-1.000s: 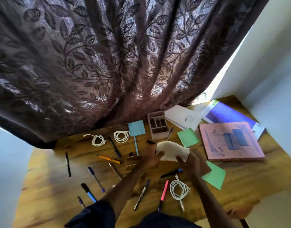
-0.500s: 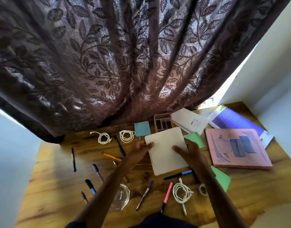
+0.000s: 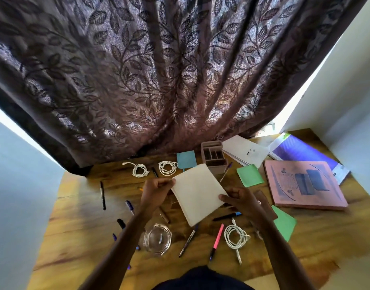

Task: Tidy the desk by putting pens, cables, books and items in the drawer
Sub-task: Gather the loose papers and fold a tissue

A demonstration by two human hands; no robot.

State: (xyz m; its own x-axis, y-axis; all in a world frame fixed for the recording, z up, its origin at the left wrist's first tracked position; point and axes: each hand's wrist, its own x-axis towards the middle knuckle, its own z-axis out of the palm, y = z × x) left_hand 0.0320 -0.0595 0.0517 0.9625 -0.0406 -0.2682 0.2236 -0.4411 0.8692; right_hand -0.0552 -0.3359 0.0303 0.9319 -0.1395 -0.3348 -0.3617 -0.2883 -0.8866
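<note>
Pale book (image 3: 197, 194) held up at centre frame, above the clutter.
The left hand (image 3: 157, 192) curls its fingers (image 3: 164, 182) round the book's upper-left corner and the right hand (image 3: 241, 200) pinches its lower-right edge, so it hangs tilted above the surface (image 3: 75, 227); no drawer is in view. Gripped only at two edges, the book may well sag or slip free and land on the glass dish (image 3: 157, 239) or scatter the pink pen (image 3: 218, 237) below, and a sweeping forearm could drag the white cable (image 3: 235, 236) at lower centre.
</note>
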